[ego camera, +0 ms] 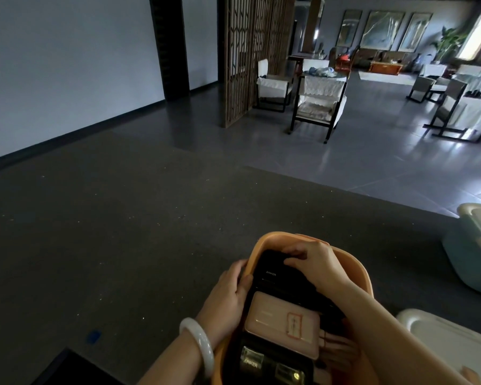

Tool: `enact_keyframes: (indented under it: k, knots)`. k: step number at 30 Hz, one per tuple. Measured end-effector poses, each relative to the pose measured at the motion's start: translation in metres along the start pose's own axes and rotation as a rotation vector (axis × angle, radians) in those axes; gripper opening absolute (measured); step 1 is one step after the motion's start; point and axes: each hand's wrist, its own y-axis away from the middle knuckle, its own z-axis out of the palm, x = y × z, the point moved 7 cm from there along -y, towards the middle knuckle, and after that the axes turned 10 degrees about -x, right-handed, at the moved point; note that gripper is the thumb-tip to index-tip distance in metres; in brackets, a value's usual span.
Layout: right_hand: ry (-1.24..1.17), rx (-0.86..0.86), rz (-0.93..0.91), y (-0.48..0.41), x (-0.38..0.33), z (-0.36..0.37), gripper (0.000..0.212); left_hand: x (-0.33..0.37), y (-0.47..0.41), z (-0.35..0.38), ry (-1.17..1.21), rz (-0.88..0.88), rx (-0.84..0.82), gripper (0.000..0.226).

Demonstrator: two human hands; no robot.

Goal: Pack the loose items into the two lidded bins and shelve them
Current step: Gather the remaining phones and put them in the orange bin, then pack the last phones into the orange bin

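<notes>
Hands [315, 263] hide orange bin [356, 269] contents (bin's near end cropped).

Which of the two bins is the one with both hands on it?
The orange bin at bottom centre: left hand grips its near-left rim, right hand reaches inside onto a black device. The pale green bin stands untouched at right.

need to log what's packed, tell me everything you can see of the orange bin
The orange bin looks like smooth plastic with a rounded, thick rim and no lid on. It sits on the dark floor, close in front of the person. It holds black Anker-branded devices and a pale pink flat case lying on top. The left hand grips its left rim; the right hand reaches inside onto a black device.
</notes>
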Motion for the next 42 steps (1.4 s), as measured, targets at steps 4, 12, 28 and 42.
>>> enact_keyframes:
  k: [4,12,28,42]
  knots:
    - [0.007,-0.003,-0.003,0.002,-0.002,-0.001,0.023,-0.002,0.0,0.001,0.028,-0.004,-0.009,0.036]
    - [0.012,-0.008,0.017,0.004,-0.002,-0.005,0.025,-0.001,0.002,0.001,0.058,-0.011,0.0,0.039]
    - [0.014,0.024,-0.089,0.002,-0.034,-0.022,0.014,-0.008,0.02,-0.017,0.001,-0.049,0.145,0.02]
    - [0.535,-0.521,-0.593,0.002,-0.23,0.141,0.042,-0.063,0.163,-0.115,-0.888,-0.506,0.483,0.04]
